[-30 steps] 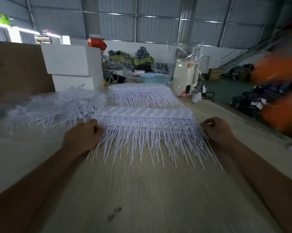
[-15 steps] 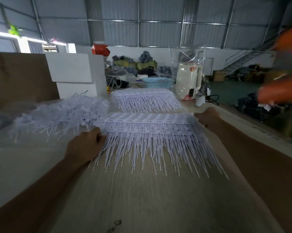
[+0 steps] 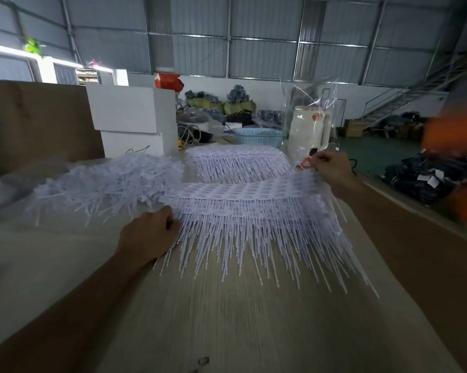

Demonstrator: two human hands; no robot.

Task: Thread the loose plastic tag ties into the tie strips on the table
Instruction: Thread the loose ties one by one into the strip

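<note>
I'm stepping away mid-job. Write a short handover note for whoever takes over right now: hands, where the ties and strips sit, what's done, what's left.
Left hand: fingers curled on the left edge of the near tie strip stack, pressing it to the table.
Right hand: pinches the stack's far right corner, raised off the table.
Second threaded stack lies behind it, flat on the table.
Loose tag ties are piled to the left, beside the near stack.
Done: two stacks appear threaded.
Left: the loose pile is large; none of it is in hand yet.
</note>
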